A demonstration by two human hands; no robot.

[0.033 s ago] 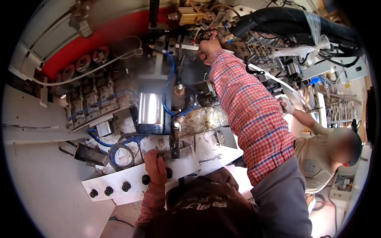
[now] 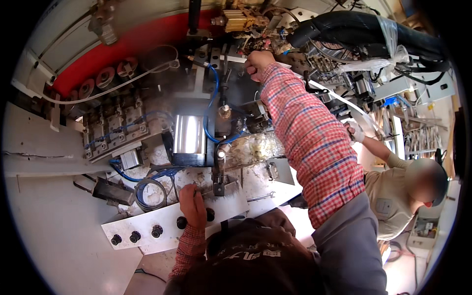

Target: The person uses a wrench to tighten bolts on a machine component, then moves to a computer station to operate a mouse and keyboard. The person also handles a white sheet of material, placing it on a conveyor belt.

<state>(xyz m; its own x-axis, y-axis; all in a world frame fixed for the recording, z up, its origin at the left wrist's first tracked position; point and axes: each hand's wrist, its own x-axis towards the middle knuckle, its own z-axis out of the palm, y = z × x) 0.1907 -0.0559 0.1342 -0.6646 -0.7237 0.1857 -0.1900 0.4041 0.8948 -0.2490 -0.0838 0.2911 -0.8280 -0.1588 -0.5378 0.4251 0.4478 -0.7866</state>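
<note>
My left hand [image 2: 192, 206] is closed over the upper edge of a white panel [image 2: 164, 219] with black knobs [image 2: 157, 231]. Its fingers are bent together, just left of a dark metal bracket [image 2: 219, 188]. My right arm, in a checked sleeve [image 2: 307, 132], stretches far across the machine. At its end my right hand [image 2: 259, 64] is curled closed beside a pale metal bar [image 2: 236, 58]; whatever its fingers hold is hidden. Between the hands stand a shiny metal cylinder [image 2: 189, 135] and a blue air hose [image 2: 216, 91].
A wrench [image 2: 261, 196] and coiled grey cable [image 2: 150, 194] lie near the panel. Metal clamps [image 2: 115, 125] line the left. Thick black hoses [image 2: 354, 32] cross the upper right. Another person [image 2: 398, 196] stands at the right, one hand [image 2: 355, 132] near my sleeve.
</note>
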